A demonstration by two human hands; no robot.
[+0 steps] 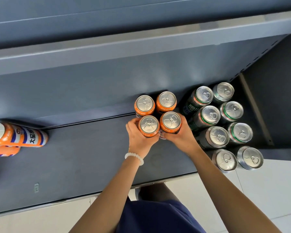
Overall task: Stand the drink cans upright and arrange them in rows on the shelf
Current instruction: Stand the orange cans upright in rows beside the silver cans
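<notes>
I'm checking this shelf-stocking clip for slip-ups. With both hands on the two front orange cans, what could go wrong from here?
1. The left hand and right hand each grip one front orange can; pushing them back could knock the rear orange cans.
2. The right wrist sits close to the green cans and might bump them.
3. The lying orange can on the shelf could roll.

The scene is being viewed by a single head-worn camera, looking steeply down from close above at the shelf (84,158), with forearms being seen reaching forward from the bottom edge.
</notes>
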